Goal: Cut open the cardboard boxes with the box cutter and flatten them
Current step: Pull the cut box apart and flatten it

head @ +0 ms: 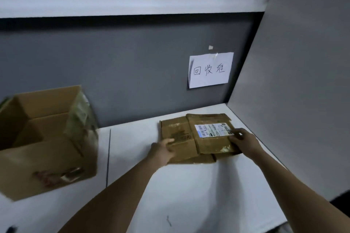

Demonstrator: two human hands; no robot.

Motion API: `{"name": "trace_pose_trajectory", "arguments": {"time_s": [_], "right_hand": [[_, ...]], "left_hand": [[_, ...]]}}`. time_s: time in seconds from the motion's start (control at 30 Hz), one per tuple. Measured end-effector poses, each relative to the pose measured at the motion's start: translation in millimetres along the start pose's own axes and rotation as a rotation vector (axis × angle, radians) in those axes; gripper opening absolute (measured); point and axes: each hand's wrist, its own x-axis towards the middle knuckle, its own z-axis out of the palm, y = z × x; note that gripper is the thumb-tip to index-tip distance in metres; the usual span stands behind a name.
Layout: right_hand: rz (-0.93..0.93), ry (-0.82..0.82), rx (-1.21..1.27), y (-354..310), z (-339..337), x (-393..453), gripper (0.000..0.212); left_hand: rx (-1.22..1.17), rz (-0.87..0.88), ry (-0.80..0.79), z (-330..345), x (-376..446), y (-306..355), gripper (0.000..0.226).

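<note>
Cardboard boxes number two on the white table (189,185): one flattened box (197,136) and one open box (45,138) that stands with its flaps up. The flattened box lies near the table's far right corner, close to the grey back wall, folded into overlapping brown panels with strips of shiny tape, a dark printed mark on its left panel and one white shipping label (213,130) on its right panel. Its edges look creased and a little torn. The open box sits at the table's left edge, tilted and blurred, plain brown inside, with tape and a reddish print low on its front face.

Two hands are on the flattened box. The left hand (163,149) rests on its near left edge with fingers curled over the cardboard; the right hand (244,138) holds its right side, thumb lying on top by the label's corner.

One white paper sign (210,70) with three handwritten characters is taped to the back wall above the flattened box.
</note>
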Motion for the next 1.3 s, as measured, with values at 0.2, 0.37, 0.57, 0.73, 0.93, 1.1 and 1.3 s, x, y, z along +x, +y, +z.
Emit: {"name": "trace_pose_trajectory", "arguments": {"time_s": [0.2, 0.37, 0.57, 0.73, 0.93, 1.1, 1.3], "right_hand": [[-0.006, 0.063, -0.398, 18.0, 16.8, 58.6, 0.043], [-0.129, -0.058, -0.528, 7.4, 59.1, 58.8, 0.056], [-0.148, -0.065, -0.669, 14.1, 72.7, 69.1, 0.058], [-0.128, -0.084, -0.819, 12.6, 63.0, 80.9, 0.058], [-0.179, -0.140, -0.790, -14.3, 79.6, 94.2, 0.056], [-0.145, -0.125, -0.767, -12.0, 90.7, 96.1, 0.055], [-0.131, -0.189, -0.825, -18.7, 82.5, 99.5, 0.060]], "left_hand": [[0.067, -0.001, 0.010, 46.1, 64.3, -11.8, 0.058], [0.241, 0.012, 0.138, 75.0, 84.1, 9.5, 0.057], [0.802, 0.268, 0.194, 78.4, 86.4, 6.0, 0.058], [0.836, 0.416, -0.054, 82.5, 95.8, -7.9, 0.070], [0.935, 0.428, -0.085, 80.3, 103.8, 6.3, 0.067], [0.984, 0.537, -0.022, 77.3, 111.0, 4.4, 0.063], [0.993, 0.525, 0.000, 80.7, 108.9, 4.0, 0.079]]}}
